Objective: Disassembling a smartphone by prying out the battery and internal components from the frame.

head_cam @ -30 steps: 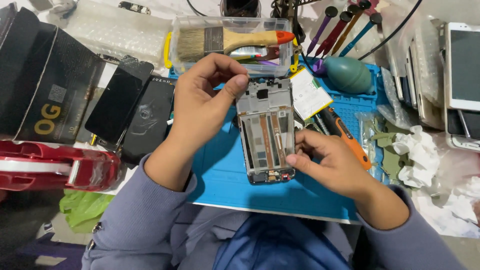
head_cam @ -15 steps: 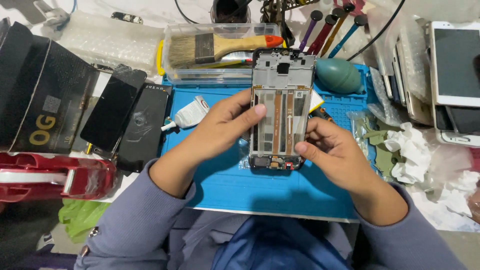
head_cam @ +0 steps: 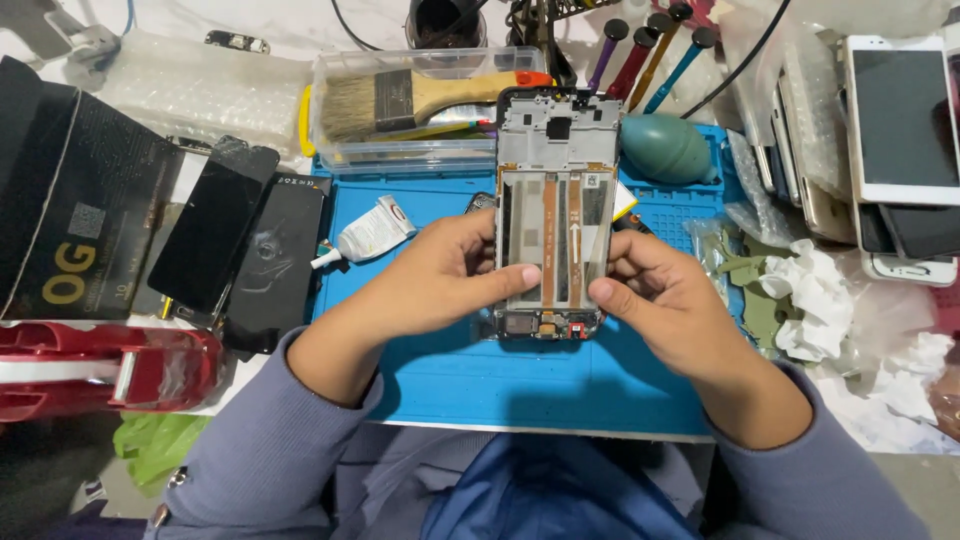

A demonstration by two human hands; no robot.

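Blue work mat (head_cam: 500, 385) underneath, opened phone frame (head_cam: 553, 215) held upright above it between both hands, bare inner side facing the camera. Left hand (head_cam: 435, 280) is clamped on the frame's lower left edge with thumb across the front, right hand (head_cam: 660, 290) clamped on lower right edge, thumb tip touching the frame. Glue tube (head_cam: 368, 235) lies just left of the left hand, paintbrush (head_cam: 420, 95) on the plastic box behind.

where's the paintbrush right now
In the head view the paintbrush lies across a clear plastic box at the top centre, just left of the phone frame both hands hold.
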